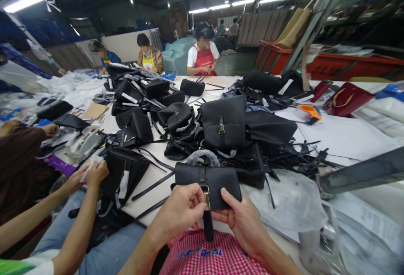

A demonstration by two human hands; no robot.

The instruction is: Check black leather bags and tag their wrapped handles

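Observation:
I hold a small black leather handbag (208,179) at the table's near edge, over my lap. My left hand (183,212) is closed, its fingers pinching the gold clasp and black strap (207,224) that hangs from the bag's front. My right hand (241,218) grips the bag's lower right side, thumb on the front flap. The bag's handle, wrapped in plastic (203,156), rises behind it.
A heap of black handbags (224,123) and loose straps covers the white table (347,136). A co-worker's hands (90,174) on my left work on another black bag. Clear plastic bags (290,207) lie on my right. An orange tape dispenser (311,111) and red bags sit farther right. Several people work at the far end.

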